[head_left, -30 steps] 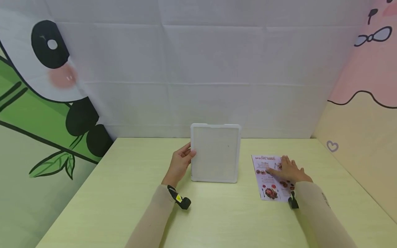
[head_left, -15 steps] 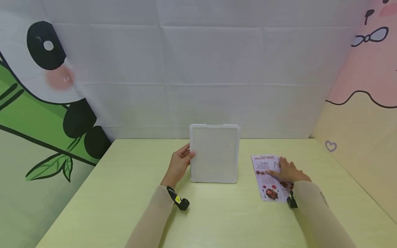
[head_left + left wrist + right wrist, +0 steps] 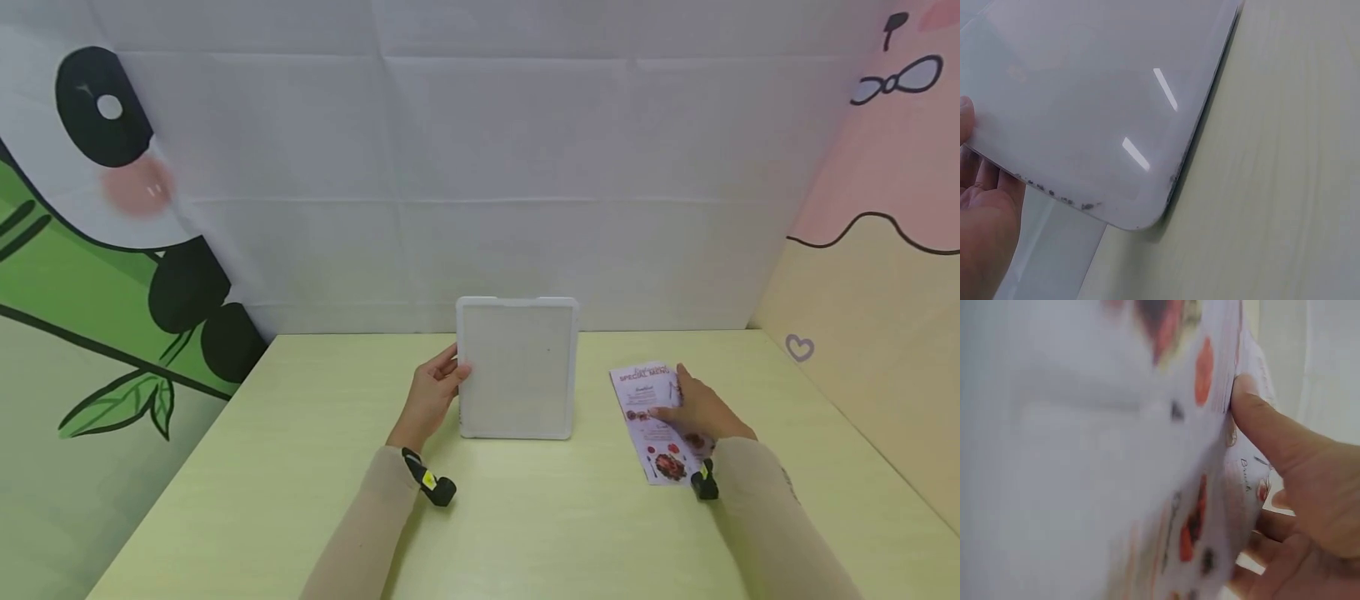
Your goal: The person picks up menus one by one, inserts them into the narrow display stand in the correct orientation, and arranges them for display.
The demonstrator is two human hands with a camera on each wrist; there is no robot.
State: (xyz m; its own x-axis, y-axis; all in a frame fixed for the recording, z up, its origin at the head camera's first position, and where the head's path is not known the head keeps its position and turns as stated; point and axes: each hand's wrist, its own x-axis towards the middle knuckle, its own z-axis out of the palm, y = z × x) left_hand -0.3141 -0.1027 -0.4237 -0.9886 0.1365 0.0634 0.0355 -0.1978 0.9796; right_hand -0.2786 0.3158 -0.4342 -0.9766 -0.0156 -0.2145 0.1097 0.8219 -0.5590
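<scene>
Midway between the worktop's (image 3: 517, 533) left and right edges, toward the far edge: a white panel (image 3: 517, 371), upright, gripped by its left side in the left hand (image 3: 427, 402), thumb on the front, fingers behind. Hard to tell whether resting fully on its lower edge or held just clear. Nearer the worktop's right edge, apart from the panel: a menu (image 3: 651, 432), bowed and partly lifted, pinched along its right side in the right hand (image 3: 705, 408), thumb on the printed face, fingers behind. One sheet or several, impossible to say.

Likeliest trouble, by judgement: a crease in the menu, from too tight a pinch on something so bent; a slip from the grasp, with only one side held; or, in case of several sheets, one left behind. For the panel, perhaps a tip or swing toward its unheld right side, from so one-sided a grip, or a sliding thumb on a face so shiny.
</scene>
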